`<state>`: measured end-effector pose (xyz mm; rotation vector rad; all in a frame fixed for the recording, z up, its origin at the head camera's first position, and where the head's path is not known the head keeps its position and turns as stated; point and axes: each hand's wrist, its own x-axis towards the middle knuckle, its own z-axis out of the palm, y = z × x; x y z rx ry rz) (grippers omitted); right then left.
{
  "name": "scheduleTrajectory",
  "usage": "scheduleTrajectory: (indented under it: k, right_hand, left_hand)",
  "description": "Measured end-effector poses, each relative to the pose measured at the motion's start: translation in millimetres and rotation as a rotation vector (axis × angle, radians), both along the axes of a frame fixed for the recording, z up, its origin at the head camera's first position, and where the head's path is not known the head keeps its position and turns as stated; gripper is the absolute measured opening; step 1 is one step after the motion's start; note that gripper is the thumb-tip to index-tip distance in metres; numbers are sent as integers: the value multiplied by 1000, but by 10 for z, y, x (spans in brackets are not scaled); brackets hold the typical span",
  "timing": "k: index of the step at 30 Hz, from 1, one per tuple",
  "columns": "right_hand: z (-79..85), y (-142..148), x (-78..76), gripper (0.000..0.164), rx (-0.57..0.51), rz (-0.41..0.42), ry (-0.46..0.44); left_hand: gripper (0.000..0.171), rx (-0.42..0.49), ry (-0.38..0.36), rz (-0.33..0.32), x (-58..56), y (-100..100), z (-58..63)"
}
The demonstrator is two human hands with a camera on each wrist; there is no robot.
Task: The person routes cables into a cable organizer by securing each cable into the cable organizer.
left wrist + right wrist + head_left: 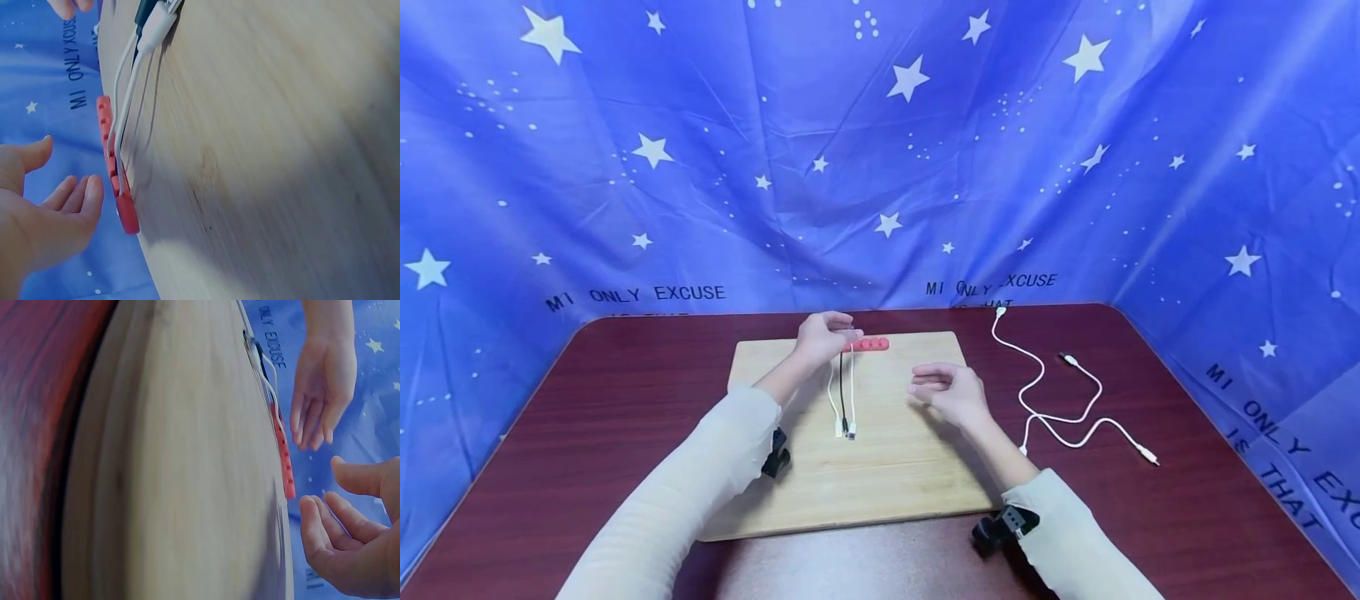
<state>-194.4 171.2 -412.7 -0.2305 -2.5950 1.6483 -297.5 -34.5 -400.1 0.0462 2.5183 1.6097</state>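
Observation:
A red cable holder [872,343] with a row of slots lies near the far edge of a wooden board [895,467]. Two white cables [853,392] and a black cable [842,383] run from its left part toward the near side, their plugs side by side on the board. My left hand [822,340] is over the holder's left end; in the left wrist view its thumb and fingers stand apart with nothing between them. Over the board's right side hovers my right hand [951,395], fingers loosely bent and empty, thumb apart from them in the right wrist view.
Loose white cables [1037,414] lie curved on the dark red table [1150,533] right of the board, one plug reaching the far edge. A blue star-printed curtain [850,167] hangs behind the table and along its sides.

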Motion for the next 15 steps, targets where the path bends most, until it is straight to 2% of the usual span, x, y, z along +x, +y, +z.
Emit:
scheduleTrajectory:
  k: [11,15]
  right_hand:
    - [44,455,-5,38,9,-10,-4]
    - [61,648,-17,40,35,-6,10]
  left_hand:
    - [44,15,-7,-29,146,109,14]
    - [45,17,11,-50,203,168,16]
